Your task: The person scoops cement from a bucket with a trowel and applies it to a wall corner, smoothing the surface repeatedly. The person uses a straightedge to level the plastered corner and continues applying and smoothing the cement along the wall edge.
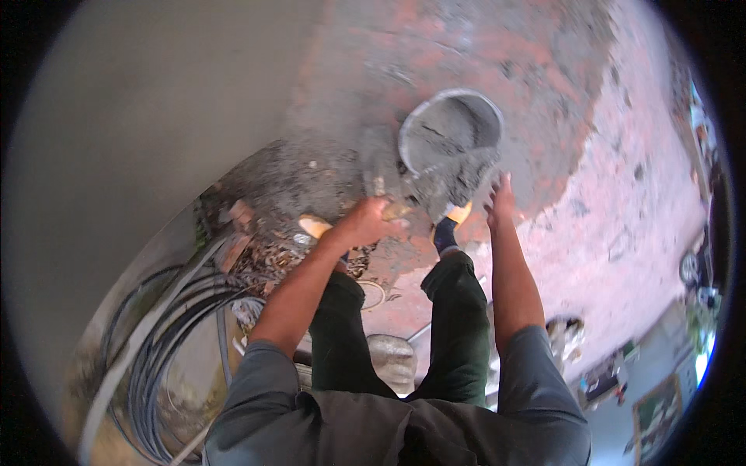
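Observation:
My left hand (371,223) is closed round what looks like a trowel's pale wooden handle (399,210). Its blade cannot be told apart from the wet mortar (458,180) heaped at the near side of a round grey tub (404,147). More mortar lies inside the tub. My right hand (502,203) is just right of the heap, fingers spread, with nothing in it. Left of the tub, a flat, rectangular grey tool (379,155) lies blurred on the ground.
Smooth grey wall (148,116) rises on the left. Below it lie rubble, broken bricks (235,252) and dry leaves. Coiled black hose (148,373) sits at lower left. Pink, mortar-stained floor (598,256) stretches right. A pale sack (391,361) shows between my legs.

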Motion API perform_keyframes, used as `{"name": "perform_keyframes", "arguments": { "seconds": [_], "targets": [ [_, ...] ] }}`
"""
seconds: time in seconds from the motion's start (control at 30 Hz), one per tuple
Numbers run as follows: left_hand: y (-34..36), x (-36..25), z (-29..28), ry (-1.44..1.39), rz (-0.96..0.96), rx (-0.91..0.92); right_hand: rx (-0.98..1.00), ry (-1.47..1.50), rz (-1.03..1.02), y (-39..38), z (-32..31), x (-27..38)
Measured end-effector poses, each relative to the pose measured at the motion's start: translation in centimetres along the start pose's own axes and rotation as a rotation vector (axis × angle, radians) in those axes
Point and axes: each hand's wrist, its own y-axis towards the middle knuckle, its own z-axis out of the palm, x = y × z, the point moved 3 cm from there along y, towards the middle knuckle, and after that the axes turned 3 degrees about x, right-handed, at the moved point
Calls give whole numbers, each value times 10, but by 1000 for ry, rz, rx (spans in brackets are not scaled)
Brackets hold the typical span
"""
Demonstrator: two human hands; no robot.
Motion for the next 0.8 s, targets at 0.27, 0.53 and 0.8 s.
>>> {"name": "perform_keyframes", "arguments": {
  "seconds": [0.27, 0.53, 0.8],
  "targets": [
    [-155, -37, 6, -98, -54, -206, 41, -448, -256, -92, -15, 1],
    [-281, -35, 50, -399, -122, -360, 192, -433, -321, -203, -9, 103],
    [-367, -28, 76, -727, -94, -708, 291, -661, -316, -261, -37, 166]
  ]
}}
